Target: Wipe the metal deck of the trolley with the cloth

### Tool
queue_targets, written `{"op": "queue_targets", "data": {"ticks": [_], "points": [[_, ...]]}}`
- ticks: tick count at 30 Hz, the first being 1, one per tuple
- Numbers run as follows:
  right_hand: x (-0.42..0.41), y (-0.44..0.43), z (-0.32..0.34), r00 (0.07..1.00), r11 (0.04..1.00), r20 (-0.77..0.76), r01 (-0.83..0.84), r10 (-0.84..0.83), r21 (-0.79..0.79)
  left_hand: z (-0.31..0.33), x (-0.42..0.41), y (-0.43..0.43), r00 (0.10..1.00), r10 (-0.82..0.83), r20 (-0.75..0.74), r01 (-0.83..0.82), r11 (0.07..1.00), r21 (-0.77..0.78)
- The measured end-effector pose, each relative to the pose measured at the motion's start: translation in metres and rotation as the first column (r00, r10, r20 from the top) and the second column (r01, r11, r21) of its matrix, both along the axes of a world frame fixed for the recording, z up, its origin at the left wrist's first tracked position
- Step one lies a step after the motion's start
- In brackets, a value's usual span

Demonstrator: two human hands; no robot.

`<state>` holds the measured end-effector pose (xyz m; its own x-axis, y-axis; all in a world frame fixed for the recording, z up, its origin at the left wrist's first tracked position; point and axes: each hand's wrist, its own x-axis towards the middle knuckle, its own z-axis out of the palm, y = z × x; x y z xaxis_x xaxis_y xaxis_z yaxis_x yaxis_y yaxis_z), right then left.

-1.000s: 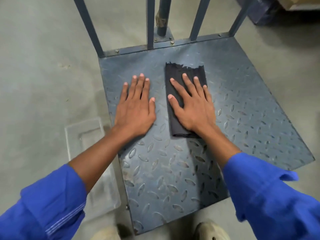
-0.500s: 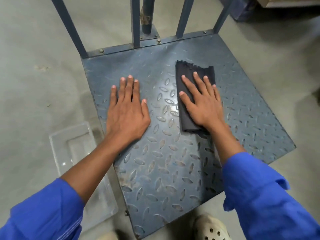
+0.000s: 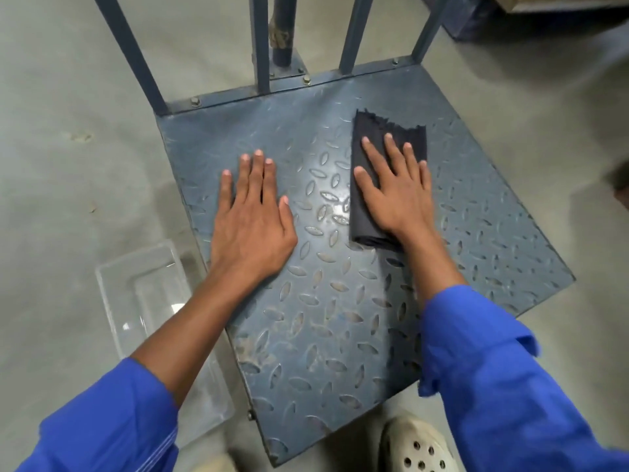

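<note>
Head view, trolley wipe in progress. Right hand (image 3: 396, 195): flat, fingers spread, pressing folded dark cloth (image 3: 384, 137) onto far-right part of metal deck (image 3: 323, 318); nothing gripped. Left hand (image 3: 252, 223): flat, fingers apart, bracing bare on deck centre-left, well clear of cloth. Risks, as judged: cloth sliding out from under open palm, held by pressure only; frayed far edge snagging on raised tread; near-left grime patches going unwiped; clear plastic tray (image 3: 146, 301) beside deck's left edge getting knocked by left forearm.
</note>
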<state>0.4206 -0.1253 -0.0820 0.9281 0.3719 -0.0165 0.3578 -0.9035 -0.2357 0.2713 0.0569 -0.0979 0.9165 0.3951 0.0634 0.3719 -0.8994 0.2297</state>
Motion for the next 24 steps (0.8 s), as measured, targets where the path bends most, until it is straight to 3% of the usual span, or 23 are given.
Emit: {"op": "queue_targets", "data": {"ticks": [3, 6, 10, 14, 20, 24], "points": [[-0.02, 0.036, -0.001, 0.994, 0.994, 0.033, -0.107, 0.106, 0.014, 0.0, 0.001, -0.004, 1.0, -0.005, 0.01, 0.005, 1.0, -0.001], [-0.066, 0.017, -0.007, 0.966, 0.97, 0.094, -0.243, 0.242, 0.002, 0.0, -0.004, -0.011, 1.0, -0.023, 0.011, 0.023, 1.0, 0.003], [-0.031, -0.029, -0.001, 0.988, 0.989, 0.046, -0.147, 0.147, -0.004, -0.002, -0.015, -0.023, 0.999, -0.035, 0.001, 0.035, 0.999, -0.006], [0.015, -0.012, 0.002, 1.0, 1.0, -0.012, 0.024, -0.024, 0.004, -0.003, -0.018, -0.031, 1.0, -0.022, 0.004, 0.022, 1.0, -0.009], [-0.084, -0.014, -0.006, 0.949, 0.952, 0.081, -0.307, 0.306, -0.003, -0.001, -0.023, -0.039, 1.0, -0.004, 0.021, 0.004, 1.0, -0.007], [-0.04, -0.029, -0.003, 0.971, 0.972, 0.054, -0.233, 0.233, -0.01, -0.001, -0.028, -0.045, 1.0, -0.008, 0.014, 0.008, 1.0, -0.003]]}}
